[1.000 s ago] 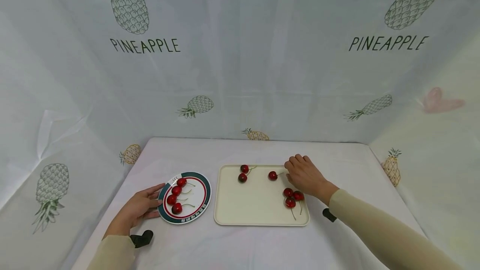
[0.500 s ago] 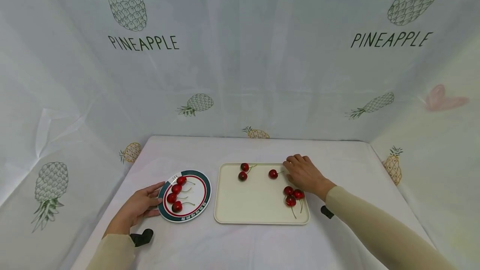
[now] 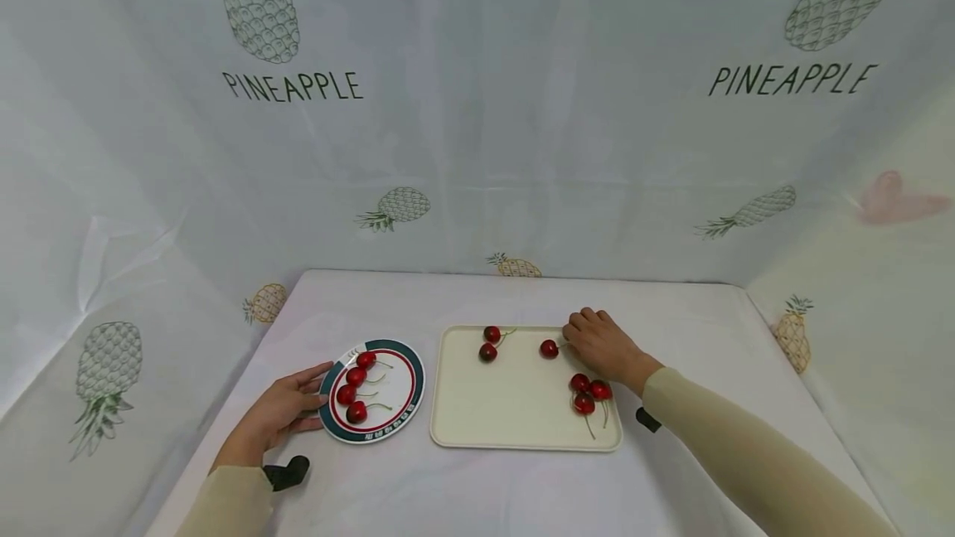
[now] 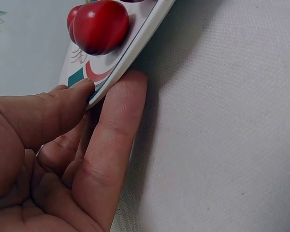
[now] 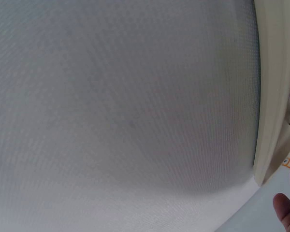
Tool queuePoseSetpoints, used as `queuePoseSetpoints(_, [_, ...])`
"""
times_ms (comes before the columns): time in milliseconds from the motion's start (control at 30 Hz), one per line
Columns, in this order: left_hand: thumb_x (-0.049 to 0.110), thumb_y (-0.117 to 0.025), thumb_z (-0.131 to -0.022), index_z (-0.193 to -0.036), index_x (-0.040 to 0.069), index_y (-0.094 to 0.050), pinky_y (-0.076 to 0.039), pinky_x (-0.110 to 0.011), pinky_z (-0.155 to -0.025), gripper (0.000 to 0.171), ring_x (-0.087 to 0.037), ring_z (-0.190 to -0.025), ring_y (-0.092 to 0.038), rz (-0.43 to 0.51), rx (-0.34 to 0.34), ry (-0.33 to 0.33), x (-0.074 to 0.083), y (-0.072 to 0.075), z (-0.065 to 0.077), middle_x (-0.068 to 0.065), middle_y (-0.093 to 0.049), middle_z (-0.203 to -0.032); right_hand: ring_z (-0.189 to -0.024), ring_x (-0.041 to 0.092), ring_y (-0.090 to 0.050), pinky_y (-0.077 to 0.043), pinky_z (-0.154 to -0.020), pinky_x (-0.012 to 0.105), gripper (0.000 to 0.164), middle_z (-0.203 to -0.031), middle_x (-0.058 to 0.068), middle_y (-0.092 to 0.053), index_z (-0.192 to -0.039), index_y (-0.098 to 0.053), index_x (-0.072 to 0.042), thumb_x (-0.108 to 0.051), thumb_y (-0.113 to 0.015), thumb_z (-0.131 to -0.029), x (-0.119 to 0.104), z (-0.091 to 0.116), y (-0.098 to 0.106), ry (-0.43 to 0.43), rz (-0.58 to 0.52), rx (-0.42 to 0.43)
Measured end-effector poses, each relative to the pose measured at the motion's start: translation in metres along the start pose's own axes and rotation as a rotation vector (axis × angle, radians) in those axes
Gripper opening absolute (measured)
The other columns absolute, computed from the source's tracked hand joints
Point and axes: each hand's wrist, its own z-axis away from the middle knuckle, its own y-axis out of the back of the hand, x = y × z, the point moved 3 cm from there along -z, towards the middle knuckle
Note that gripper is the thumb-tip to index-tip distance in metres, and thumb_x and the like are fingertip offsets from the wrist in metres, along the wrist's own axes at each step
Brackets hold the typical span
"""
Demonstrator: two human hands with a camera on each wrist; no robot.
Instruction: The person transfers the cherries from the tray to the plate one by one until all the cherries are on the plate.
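My left hand [image 3: 278, 414] holds the left rim of a round white plate [image 3: 399, 392] with a green band and red ring. In the left wrist view its thumb [image 4: 70, 108] lies on the rim, with a finger beneath. Several red cherries [image 3: 356, 375] with stems lie along the plate's left half. My right hand [image 3: 603, 348] is over the far right corner of a cream tray [image 3: 515, 413]. Its fingertips [image 5: 283, 207] stand apart in the right wrist view, beside the stem of a lone cherry [image 3: 549, 349] on the tray. Contact with that stem cannot be made out.
Two cherries [image 3: 489, 343] lie at the tray's far left, and a cluster of three [image 3: 584, 403] at its right side. A white cloth [image 3: 515, 495] covers the table. A pineapple-printed curtain [image 3: 477, 147] hangs behind and at both sides.
My right hand has shifted slightly left, closer to the lone cherry's stem. The left hand stays on the plate, and the cherries keep their places. The head view has shifted slightly.
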Motion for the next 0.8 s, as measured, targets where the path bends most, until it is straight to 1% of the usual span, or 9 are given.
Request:
queuePoseSetpoints(100, [0.001, -0.061, -0.103, -0.165, 0.018, -0.036, -0.066, -0.038, -0.081, 0.069, -0.021, -0.098, -0.070, 0.003, 0.001, 0.005, -0.001, 0.000, -0.001, -0.031, -0.035, -0.164, -0.087, 0.022, -0.049, -0.050, -0.078, 0.037, 0.014, -0.092, 0.003, -0.058, -0.099, -0.063, -0.010, -0.018, -0.074, -0.099, -0.001, -0.002, -0.002, 0.008, 0.039, -0.008])
queuePoseSetpoints(167, [0.001, -0.062, -0.103, -0.166, 0.017, -0.036, -0.066, -0.037, -0.082, 0.070, -0.021, -0.099, -0.070, 0.001, -0.003, 0.005, -0.001, 0.000, -0.001, -0.031, -0.034, -0.164, -0.086, 0.022, -0.048, -0.049, -0.077, 0.036, 0.014, -0.091, 0.002, -0.057, -0.098, -0.063, -0.010, -0.017, -0.075, -0.099, -0.001, -0.003, -0.004, 0.009, 0.053, -0.012])
queuePoseSetpoints(400, [0.001, -0.061, -0.103, -0.165, 0.018, -0.036, -0.066, -0.037, -0.081, 0.069, -0.020, -0.099, -0.070, 0.005, 0.000, 0.001, 0.000, 0.002, 0.000, -0.031, -0.034, -0.165, -0.089, 0.021, -0.050, -0.052, -0.079, 0.035, 0.013, -0.095, 0.001, -0.060, -0.102, -0.066, -0.010, -0.020, -0.074, -0.100, -0.002, -0.006, -0.007, 0.030, 0.043, -0.015])
queuePoseSetpoints(533, [0.003, -0.062, -0.104, -0.165, 0.017, -0.036, -0.066, -0.038, -0.082, 0.068, -0.020, -0.099, -0.070, 0.000, -0.005, -0.007, 0.001, 0.001, 0.000, -0.032, -0.034, -0.165, -0.089, 0.021, -0.050, -0.052, -0.079, 0.036, 0.012, -0.097, 0.002, -0.061, -0.102, -0.066, -0.010, -0.018, -0.074, -0.100, -0.002, -0.006, -0.003, 0.030, 0.033, -0.013])
queuePoseSetpoints(700, [0.003, -0.063, -0.103, -0.165, 0.017, -0.037, -0.066, -0.037, -0.081, 0.068, -0.020, -0.098, -0.069, -0.002, 0.003, -0.002, 0.000, 0.001, 0.000, -0.032, -0.034, -0.165, -0.092, 0.022, -0.053, -0.054, -0.082, 0.036, 0.011, -0.099, 0.003, -0.063, -0.102, -0.067, -0.009, -0.017, -0.074, -0.100, -0.001, -0.009, 0.004, 0.007, -0.007, 0.016])
queuePoseSetpoints(800, [0.003, -0.063, -0.103, -0.165, 0.018, -0.038, -0.066, -0.037, -0.080, 0.068, -0.021, -0.099, -0.070, -0.002, 0.000, -0.001, -0.001, 0.002, -0.002, -0.031, -0.034, -0.165, -0.094, 0.023, -0.054, -0.055, -0.083, 0.037, 0.011, -0.100, 0.004, -0.064, -0.103, -0.068, -0.009, -0.017, -0.075, -0.099, -0.001, -0.012, 0.007, -0.004, -0.025, 0.049])
